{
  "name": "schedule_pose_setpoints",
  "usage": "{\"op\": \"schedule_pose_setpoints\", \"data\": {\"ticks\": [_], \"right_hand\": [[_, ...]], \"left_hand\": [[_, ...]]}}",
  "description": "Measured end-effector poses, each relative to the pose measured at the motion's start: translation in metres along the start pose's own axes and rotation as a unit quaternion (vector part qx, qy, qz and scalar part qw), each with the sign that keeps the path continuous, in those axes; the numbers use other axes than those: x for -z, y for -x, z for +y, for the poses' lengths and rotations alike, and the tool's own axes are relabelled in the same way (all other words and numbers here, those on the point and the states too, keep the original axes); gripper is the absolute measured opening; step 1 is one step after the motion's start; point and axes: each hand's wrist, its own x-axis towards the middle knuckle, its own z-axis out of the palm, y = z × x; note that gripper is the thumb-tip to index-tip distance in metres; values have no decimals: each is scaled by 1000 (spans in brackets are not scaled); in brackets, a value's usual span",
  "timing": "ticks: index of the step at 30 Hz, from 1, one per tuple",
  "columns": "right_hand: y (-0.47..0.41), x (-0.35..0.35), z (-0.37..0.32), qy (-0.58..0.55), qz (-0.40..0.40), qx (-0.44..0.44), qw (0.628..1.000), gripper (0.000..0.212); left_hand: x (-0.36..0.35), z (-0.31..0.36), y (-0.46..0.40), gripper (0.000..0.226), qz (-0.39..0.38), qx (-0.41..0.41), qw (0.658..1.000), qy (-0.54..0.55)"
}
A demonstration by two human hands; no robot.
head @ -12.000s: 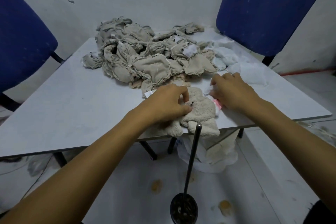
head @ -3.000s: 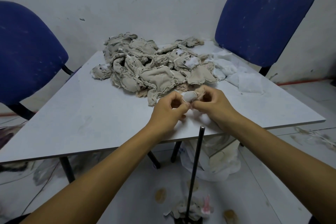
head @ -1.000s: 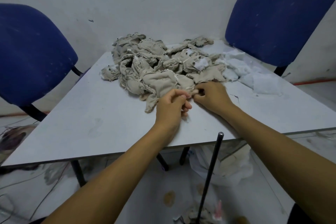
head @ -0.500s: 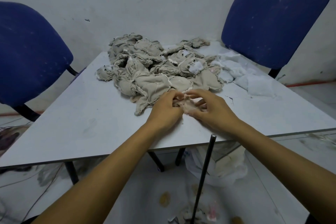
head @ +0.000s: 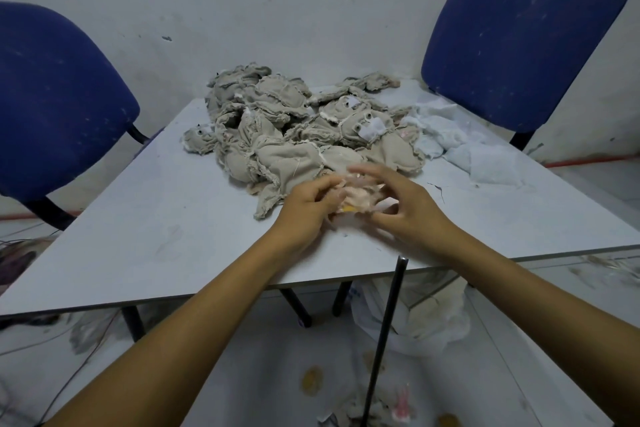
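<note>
Metal rod point(head: 384, 340): nearest, it stands slanted from the floor up to the table edge.
Plastic bag point(head: 426, 319): white, under the table, just behind the rod.
Table point(head: 138, 236): grey top; both forearms reach over its near edge.
Left hand point(head: 304, 210): fingers curled, pinching the left side of the small pink piece.
Small pink piece point(head: 360, 199): soft fabric, between the two hands, low over the table, just before the pile.
Right hand point(head: 412, 208): blurred; thumb and bent fingers grasp the piece's right side.
Pile of beige fabric skins point(head: 298, 135): behind the hands.
White stuffing point(head: 478, 156): right of the pile.
Blue chairs point(head: 526, 35): farthest, at both far sides.
</note>
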Motion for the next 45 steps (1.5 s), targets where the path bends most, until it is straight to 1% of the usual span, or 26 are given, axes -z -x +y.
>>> {"op": "schedule_pose_setpoints", "data": {"ticks": [2,4,5,6,9,12,13,14,15,16,18,21,23,27,29,31,33,36,38,42,45], "right_hand": [[-1,-3,1,52,19,20,998,43],[-2,-4,0,57,42,8,997,17],[-2,-3,0,53,42,-10,998,13],[-3,-3,1,49,40,-28,998,17],[-3,-1,2,12,33,-56,998,29],[-3,-2,3,-6,18,-70,997,25],[-4,-2,3,-26,16,-74,997,31],[-4,-1,3,-45,13,-69,997,43],[-3,-1,2,-48,6,-50,998,52],[-3,0,2,-39,-5,-30,999,56],[-4,0,4,-24,-22,-8,999,49],[-5,1,5,-92,-18,-40,995,41],[-4,2,4,-133,-16,-60,989,42],[-4,3,3,-134,-25,-68,988,44],[-4,3,0,-132,-31,-61,989,44],[-4,4,-4,-137,-46,-51,988,39],[-3,5,-6,-148,-51,-48,986,35],[-2,6,-8,-158,-57,-52,984,32],[-1,8,-8,-174,-54,-64,981,35],[-2,11,-6,-211,-71,-88,971,49],[-3,13,-6,-228,-105,-85,964,49]], "left_hand": [[0,0,1,27,-24,8,1000,-19],[-1,0,1,25,-29,-10,997,-72],[-2,1,1,22,-28,-19,995,-90],[-2,3,1,22,-28,-22,995,-94],[0,4,2,22,-39,-26,998,-50],[0,-1,3,34,-15,-43,998,-32],[0,-1,3,34,-7,-43,999,-26],[0,-2,3,31,-4,-42,999,-20],[1,-2,2,27,-7,-40,999,-17],[2,-2,2,23,-11,-41,999,-19],[2,-2,2,20,-18,-40,999,-17],[2,0,1,23,-33,-28,999,2],[3,0,0,20,-42,-24,999,-2],[4,1,-2,18,-45,-9,999,17],[5,1,-2,10,-55,-2,998,5],[5,1,-1,3,-59,-2,998,-9],[5,2,0,10,-55,-4,998,-11],[4,3,0,30,-54,-5,998,-39],[2,4,1,39,-55,-5,997,-44],[1,6,0,45,-37,5,999,-15],[0,7,0,47,-44,14,999,-10]]}}
